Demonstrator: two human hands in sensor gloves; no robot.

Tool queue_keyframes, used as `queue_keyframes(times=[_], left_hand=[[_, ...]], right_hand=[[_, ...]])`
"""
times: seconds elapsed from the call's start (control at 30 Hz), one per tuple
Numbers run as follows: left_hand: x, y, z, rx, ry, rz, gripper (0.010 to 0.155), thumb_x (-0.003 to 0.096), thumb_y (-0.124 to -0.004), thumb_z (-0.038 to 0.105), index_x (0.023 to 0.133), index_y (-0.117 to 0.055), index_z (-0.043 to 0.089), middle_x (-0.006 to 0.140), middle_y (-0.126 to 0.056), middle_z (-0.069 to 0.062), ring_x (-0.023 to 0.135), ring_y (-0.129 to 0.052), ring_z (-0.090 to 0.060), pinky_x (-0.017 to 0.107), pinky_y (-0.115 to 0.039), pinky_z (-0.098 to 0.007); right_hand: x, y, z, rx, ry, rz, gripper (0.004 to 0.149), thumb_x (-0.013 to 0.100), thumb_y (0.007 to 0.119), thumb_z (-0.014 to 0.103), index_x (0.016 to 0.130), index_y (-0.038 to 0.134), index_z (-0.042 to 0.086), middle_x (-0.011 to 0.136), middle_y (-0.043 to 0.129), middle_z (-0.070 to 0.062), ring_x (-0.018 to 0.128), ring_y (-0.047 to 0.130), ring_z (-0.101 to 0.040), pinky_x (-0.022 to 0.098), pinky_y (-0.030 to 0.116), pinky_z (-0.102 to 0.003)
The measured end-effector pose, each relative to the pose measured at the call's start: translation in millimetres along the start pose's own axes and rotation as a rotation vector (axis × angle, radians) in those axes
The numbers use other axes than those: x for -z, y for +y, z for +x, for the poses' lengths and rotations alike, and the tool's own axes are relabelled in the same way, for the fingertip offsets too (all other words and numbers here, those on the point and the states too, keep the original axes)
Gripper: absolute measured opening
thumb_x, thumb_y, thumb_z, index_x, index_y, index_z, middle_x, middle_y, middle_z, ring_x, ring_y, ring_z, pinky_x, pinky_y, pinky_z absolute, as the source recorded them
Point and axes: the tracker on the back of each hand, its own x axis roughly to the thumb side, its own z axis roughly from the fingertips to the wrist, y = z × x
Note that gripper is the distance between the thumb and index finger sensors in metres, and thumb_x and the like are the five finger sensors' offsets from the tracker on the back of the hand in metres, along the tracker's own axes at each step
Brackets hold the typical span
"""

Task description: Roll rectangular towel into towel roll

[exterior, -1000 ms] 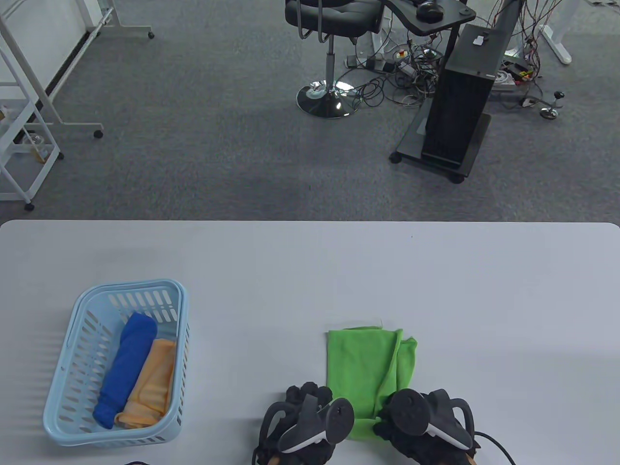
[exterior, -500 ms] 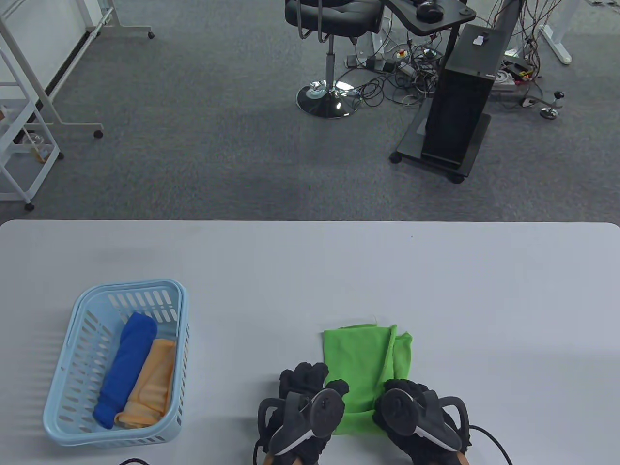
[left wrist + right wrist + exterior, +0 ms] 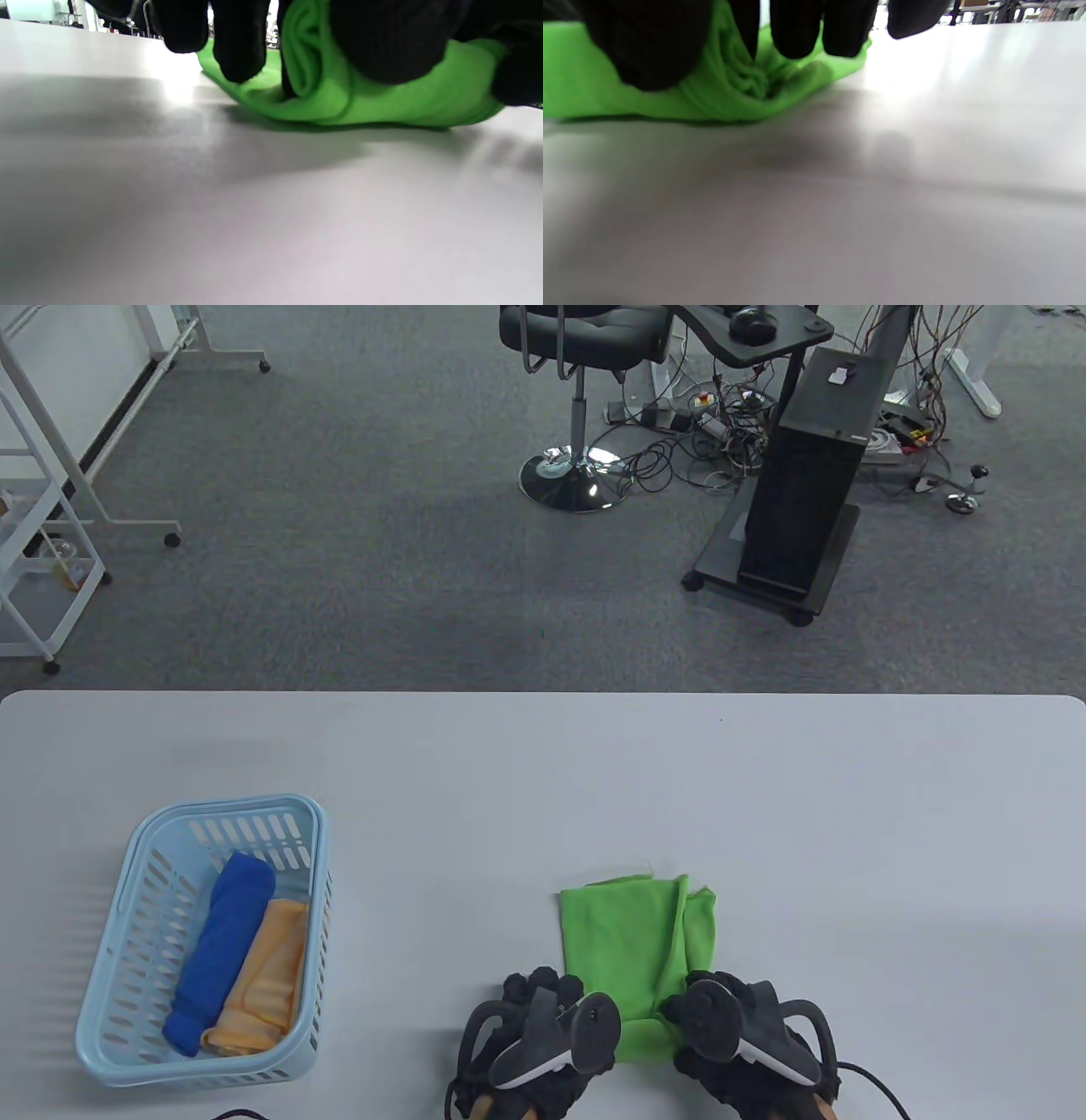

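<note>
Both hands, left (image 3: 543, 1027) and right (image 3: 738, 1027), grip the folded green microfibre towel (image 3: 632, 937); its far edge has drawn nearer, so rolling advances.

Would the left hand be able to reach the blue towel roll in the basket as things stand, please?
Probably yes: the blue towel roll lies uncovered in the open-topped basket with bare table between, though the left hand now grips the green towel.
</note>
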Motion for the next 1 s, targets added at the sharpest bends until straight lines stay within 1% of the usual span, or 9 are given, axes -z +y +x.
queue_keyframes(times=[0.2,0.27,0.33,0.43,0.6,0.7,0.77,0.87,1.0], left_hand=[[-10.2,8.3,-5.1,-0.085,0.007,0.014,0.063,0.0361,-0.066,0.056,0.068,-0.102,0.014,0.102,-0.076,-0.013,0.099,-0.058,-0.045,0.068,-0.046,-0.069],[-12.8,14.5,-5.7,-0.060,0.074,0.035,0.062,0.0360,-0.068,0.057,0.078,-0.095,0.020,0.107,-0.068,-0.015,0.101,-0.053,-0.046,0.069,-0.043,-0.069],[-15.8,20.5,-4.6,-0.033,0.103,0.096,0.065,0.0375,-0.072,0.054,0.098,-0.069,0.032,0.111,-0.055,-0.017,0.102,-0.047,-0.046,0.069,-0.041,-0.069],[-18.9,24.8,4.1,-0.008,0.021,0.180,0.060,0.0378,-0.075,0.050,0.096,-0.065,0.041,0.111,-0.052,-0.016,0.102,-0.046,-0.045,0.070,-0.039,-0.069],[-5.2,6.3,20.7,0.117,-0.032,-0.030,0.070,0.0343,-0.077,0.057,0.100,-0.061,0.037,0.113,-0.045,-0.016,0.103,-0.041,-0.046,0.070,-0.036,-0.069],[-0.4,-0.3,23.4,0.171,-0.046,-0.040,0.075,0.0322,-0.081,0.056,0.100,-0.061,0.032,0.112,-0.051,-0.015,0.103,-0.044,-0.046,0.070,-0.038,-0.069],[-0.1,-0.9,23.7,0.179,-0.039,-0.040,0.075,0.0320,-0.083,0.054,0.100,-0.061,0.031,0.112,-0.053,-0.014,0.103,-0.046,-0.046,0.070,-0.039,-0.069],[-0.1,-0.5,21.1,0.166,-0.014,-0.014,0.070,0.0339,-0.082,0.051,0.098,-0.066,0.029,0.110,-0.058,-0.014,0.102,-0.049,-0.046,0.070,-0.041,-0.069],[2.5,-3.2,14.6,0.087,0.040,-0.036,0.066,0.0389,-0.074,0.050,0.101,-0.064,0.030,0.110,-0.060,-0.016,0.101,-0.051,-0.046,0.069,-0.043,-0.069]], right_hand=[[-3.2,-4.2,-9.5,0.109,-0.005,0.013,0.060,0.031,0.064,0.047,0.082,0.083,0.022,0.099,0.055,-0.007,0.096,0.059,-0.033,0.069,0.051,-0.060],[-1.9,-2.5,-12.0,0.117,0.009,0.016,0.059,0.031,0.063,0.049,0.078,0.087,0.022,0.098,0.059,-0.006,0.094,0.062,-0.032,0.068,0.054,-0.059],[-1.2,-1.4,-12.6,0.079,0.042,0.012,0.059,0.031,0.062,0.051,0.075,0.089,0.022,0.097,0.061,-0.006,0.094,0.063,-0.032,0.068,0.054,-0.059],[2.0,-0.9,-11.8,0.042,0.082,-0.030,0.058,0.030,0.063,0.053,0.071,0.091,0.022,0.096,0.062,-0.007,0.093,0.064,-0.033,0.068,0.055,-0.059],[4.0,-0.3,-8.4,0.045,0.076,-0.063,0.060,0.030,0.072,0.048,0.087,0.065,0.031,0.102,0.042,-0.009,0.098,0.050,-0.034,0.071,0.046,-0.059],[1.5,-4.4,-1.5,0.089,0.023,-0.158,0.054,0.029,0.080,0.038,0.081,0.066,0.030,0.101,0.040,-0.007,0.098,0.049,-0.033,0.071,0.045,-0.059],[1.0,-5.2,4.1,0.001,-0.016,-0.186,0.047,0.028,0.079,0.037,0.074,0.075,0.029,0.099,0.050,-0.006,0.095,0.057,-0.032,0.070,0.050,-0.058],[-0.1,-4.6,4.7,-0.019,-0.010,-0.125,0.054,0.029,0.071,0.048,0.079,0.079,0.029,0.099,0.054,-0.007,0.095,0.060,-0.032,0.069,0.052,-0.059],[0.3,-1.0,0.4,0.008,0.013,-0.006,0.073,0.025,0.076,0.055,0.091,0.069,0.025,0.103,0.047,-0.010,0.098,0.052,-0.036,0.070,0.048,-0.061]])
